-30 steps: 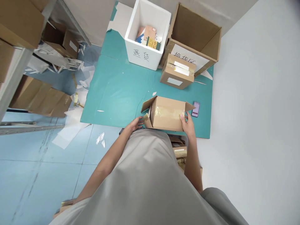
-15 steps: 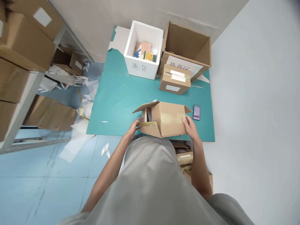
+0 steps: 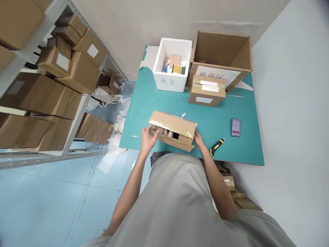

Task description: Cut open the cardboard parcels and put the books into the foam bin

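Observation:
A cardboard box sits near the front edge of the green table, between my hands. Its taped top flaps are partly folded in, and through the long gap several items show that I cannot make out. My left hand grips the left end, thumb by the gap. At the right end, my right hand holds the box, with some fingertips hidden behind it. To the right of that hand lies a yellow and black utility knife.
A phone lies on the table's right side. Behind stand a white foam box with small packets, a large open carton and a smaller taped box. Shelving with cartons is on the left; paper scraps litter the floor.
The box has been turned, and its flaps, spread apart before, are now folded closer together. Both hands have stayed at its ends. The view has shifted, and the utility knife now shows.

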The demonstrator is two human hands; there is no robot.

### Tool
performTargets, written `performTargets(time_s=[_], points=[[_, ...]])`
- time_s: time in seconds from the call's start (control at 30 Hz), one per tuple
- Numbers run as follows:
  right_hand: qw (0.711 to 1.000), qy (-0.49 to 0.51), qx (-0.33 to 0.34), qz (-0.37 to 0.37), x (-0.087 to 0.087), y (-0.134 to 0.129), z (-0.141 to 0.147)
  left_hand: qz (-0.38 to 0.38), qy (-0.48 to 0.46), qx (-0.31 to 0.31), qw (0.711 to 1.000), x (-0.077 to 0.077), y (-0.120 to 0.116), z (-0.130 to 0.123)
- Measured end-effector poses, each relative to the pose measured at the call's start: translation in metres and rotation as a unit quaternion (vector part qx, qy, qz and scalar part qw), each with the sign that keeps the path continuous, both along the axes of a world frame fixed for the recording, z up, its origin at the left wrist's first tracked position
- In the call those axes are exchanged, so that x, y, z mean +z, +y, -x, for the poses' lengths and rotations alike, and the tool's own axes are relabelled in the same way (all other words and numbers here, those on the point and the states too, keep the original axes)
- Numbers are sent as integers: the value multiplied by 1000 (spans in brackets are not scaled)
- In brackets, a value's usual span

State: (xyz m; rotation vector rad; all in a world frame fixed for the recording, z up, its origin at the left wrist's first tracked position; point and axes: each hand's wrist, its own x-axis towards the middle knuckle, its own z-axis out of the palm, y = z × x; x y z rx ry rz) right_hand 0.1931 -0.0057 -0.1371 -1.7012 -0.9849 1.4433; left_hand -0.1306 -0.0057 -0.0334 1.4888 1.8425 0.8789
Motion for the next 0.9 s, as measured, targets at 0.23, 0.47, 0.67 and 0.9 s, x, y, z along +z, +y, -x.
performTargets(time_s=[0.23, 0.47, 0.67, 0.9], points=[[991, -17, -31, -131, 23, -16, -29, -64, -1, -24, 998, 2, 3, -19], [939, -211, 106, -250, 65, 37, -37, -65, -21, -35, 997, 11, 9, -14], [880, -328, 175, -296, 85, 92, -31, -72, 4, -55, 996, -4, -30, -2], [883, -423, 6, -201, 92, 150, 2, 7, 141, -117, 983, -26, -40, -13]])
